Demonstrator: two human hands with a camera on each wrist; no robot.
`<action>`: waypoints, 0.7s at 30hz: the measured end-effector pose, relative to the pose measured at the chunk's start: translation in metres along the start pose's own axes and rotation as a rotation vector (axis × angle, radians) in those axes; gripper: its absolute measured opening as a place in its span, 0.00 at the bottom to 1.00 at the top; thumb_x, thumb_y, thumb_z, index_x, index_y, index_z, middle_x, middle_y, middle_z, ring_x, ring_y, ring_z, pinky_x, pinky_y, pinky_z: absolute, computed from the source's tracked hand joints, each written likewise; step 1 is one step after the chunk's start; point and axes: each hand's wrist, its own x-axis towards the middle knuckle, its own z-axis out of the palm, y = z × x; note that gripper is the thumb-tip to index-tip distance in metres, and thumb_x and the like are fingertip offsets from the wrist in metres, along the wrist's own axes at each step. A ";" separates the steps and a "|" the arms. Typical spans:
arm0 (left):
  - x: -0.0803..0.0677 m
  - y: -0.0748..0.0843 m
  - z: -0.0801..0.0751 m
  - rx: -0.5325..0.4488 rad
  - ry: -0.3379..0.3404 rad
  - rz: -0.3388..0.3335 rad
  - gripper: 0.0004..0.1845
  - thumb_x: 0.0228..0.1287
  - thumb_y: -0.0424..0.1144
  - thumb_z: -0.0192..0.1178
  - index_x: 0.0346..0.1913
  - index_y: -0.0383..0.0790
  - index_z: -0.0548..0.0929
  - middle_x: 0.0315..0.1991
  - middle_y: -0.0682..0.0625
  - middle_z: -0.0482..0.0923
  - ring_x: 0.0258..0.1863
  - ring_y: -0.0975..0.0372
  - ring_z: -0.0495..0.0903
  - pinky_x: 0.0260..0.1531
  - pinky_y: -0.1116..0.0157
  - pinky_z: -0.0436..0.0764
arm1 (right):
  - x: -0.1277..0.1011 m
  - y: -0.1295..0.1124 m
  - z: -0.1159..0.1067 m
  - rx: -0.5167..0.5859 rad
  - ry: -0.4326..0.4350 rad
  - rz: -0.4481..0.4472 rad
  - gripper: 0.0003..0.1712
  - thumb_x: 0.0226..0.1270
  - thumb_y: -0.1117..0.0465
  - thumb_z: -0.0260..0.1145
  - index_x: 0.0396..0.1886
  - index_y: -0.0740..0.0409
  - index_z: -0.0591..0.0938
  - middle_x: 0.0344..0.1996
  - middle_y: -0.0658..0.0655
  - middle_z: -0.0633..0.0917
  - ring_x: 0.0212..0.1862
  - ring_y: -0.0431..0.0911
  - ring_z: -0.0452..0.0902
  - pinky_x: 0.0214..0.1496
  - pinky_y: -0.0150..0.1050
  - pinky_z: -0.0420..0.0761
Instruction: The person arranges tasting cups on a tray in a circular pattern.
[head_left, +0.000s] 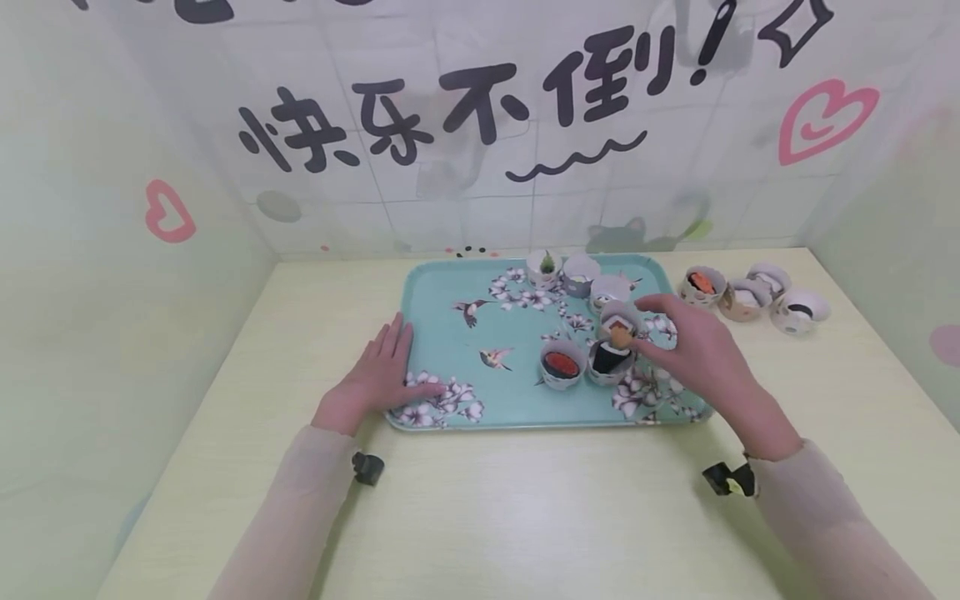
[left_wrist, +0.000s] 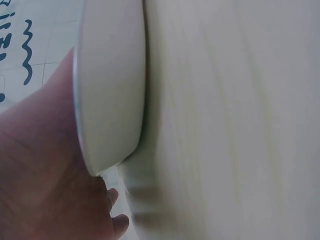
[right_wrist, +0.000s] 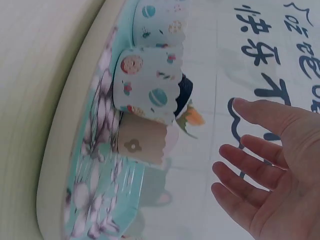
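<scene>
My left hand (head_left: 378, 367) rests on the left rim of a blue-green tray (head_left: 442, 333), its fingers straight and its thumb over the tray's flowers. Over the tray's right side is my right hand (head_left: 693, 346), fingers spread and loosely bent beside the paper cups. In the right wrist view the right hand (right_wrist: 270, 165) is empty and apart from the cups. An orange piece with a green leaf (right_wrist: 194, 119) stands up out of a patterned paper cup (right_wrist: 147, 87). That cup also holds a black-and-white piece (head_left: 611, 357). To its left is a cup with a red piece (head_left: 561, 364).
Along the tray's back stand a cup with a green sprig (head_left: 546, 265) and a grey cup (head_left: 581, 275), with a white cup (head_left: 609, 292) nearer. Several filled cups, one with an orange piece (head_left: 702, 282), stand on the table right of the tray. A printed backdrop (head_left: 450, 200) rises behind.
</scene>
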 end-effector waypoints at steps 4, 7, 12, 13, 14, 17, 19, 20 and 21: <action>0.000 0.000 0.002 -0.006 0.002 0.008 0.66 0.58 0.72 0.59 0.79 0.31 0.37 0.81 0.35 0.27 0.80 0.38 0.35 0.79 0.41 0.45 | -0.003 0.010 -0.007 0.026 0.044 0.016 0.29 0.64 0.59 0.72 0.62 0.63 0.76 0.59 0.67 0.82 0.60 0.64 0.76 0.57 0.63 0.77; -0.001 0.001 0.003 -0.010 0.010 0.013 0.65 0.58 0.72 0.60 0.79 0.30 0.38 0.81 0.35 0.28 0.80 0.38 0.36 0.78 0.41 0.46 | -0.004 0.018 -0.012 0.045 0.076 0.053 0.29 0.64 0.59 0.72 0.62 0.64 0.76 0.60 0.69 0.80 0.59 0.67 0.76 0.56 0.65 0.77; 0.000 0.000 0.003 -0.012 0.018 0.013 0.65 0.58 0.72 0.60 0.79 0.30 0.38 0.81 0.35 0.28 0.80 0.38 0.36 0.78 0.41 0.46 | -0.003 0.034 -0.021 0.072 0.126 0.110 0.30 0.65 0.59 0.71 0.64 0.66 0.74 0.61 0.70 0.79 0.60 0.70 0.75 0.60 0.65 0.75; 0.000 0.000 0.003 -0.011 0.015 0.011 0.66 0.57 0.72 0.59 0.79 0.31 0.38 0.81 0.35 0.28 0.80 0.38 0.36 0.79 0.41 0.46 | -0.004 0.037 -0.022 0.077 0.130 0.122 0.31 0.65 0.58 0.71 0.64 0.66 0.74 0.61 0.70 0.79 0.60 0.70 0.74 0.60 0.65 0.75; 0.001 -0.001 0.003 -0.009 0.015 0.011 0.66 0.57 0.72 0.59 0.79 0.31 0.38 0.81 0.35 0.28 0.80 0.38 0.36 0.78 0.41 0.46 | -0.004 0.040 -0.024 0.080 0.135 0.134 0.31 0.66 0.58 0.70 0.64 0.66 0.74 0.61 0.70 0.79 0.60 0.69 0.74 0.61 0.65 0.74; 0.001 -0.001 0.003 -0.003 0.006 0.008 0.66 0.57 0.73 0.59 0.79 0.31 0.37 0.81 0.36 0.27 0.80 0.39 0.35 0.79 0.41 0.46 | -0.005 0.049 -0.027 0.085 0.149 0.170 0.30 0.67 0.58 0.69 0.65 0.66 0.74 0.61 0.71 0.79 0.61 0.68 0.75 0.60 0.64 0.75; 0.001 -0.001 0.002 -0.003 0.002 0.006 0.66 0.57 0.73 0.59 0.79 0.31 0.37 0.81 0.36 0.26 0.80 0.39 0.34 0.79 0.41 0.45 | -0.007 0.054 -0.029 0.077 0.163 0.193 0.30 0.68 0.57 0.69 0.65 0.66 0.74 0.60 0.71 0.79 0.60 0.68 0.75 0.60 0.64 0.75; 0.001 -0.001 0.002 -0.003 0.004 0.008 0.66 0.57 0.73 0.59 0.79 0.31 0.37 0.81 0.36 0.26 0.80 0.38 0.35 0.79 0.41 0.45 | -0.007 0.057 -0.030 0.078 0.172 0.205 0.30 0.68 0.56 0.69 0.65 0.66 0.73 0.59 0.72 0.79 0.60 0.68 0.75 0.60 0.64 0.75; 0.001 -0.001 0.002 -0.005 0.003 0.008 0.66 0.57 0.73 0.58 0.79 0.31 0.37 0.81 0.36 0.26 0.80 0.38 0.34 0.79 0.41 0.45 | -0.008 0.060 -0.030 0.083 0.183 0.215 0.31 0.68 0.56 0.68 0.65 0.66 0.73 0.59 0.72 0.79 0.60 0.68 0.75 0.60 0.64 0.75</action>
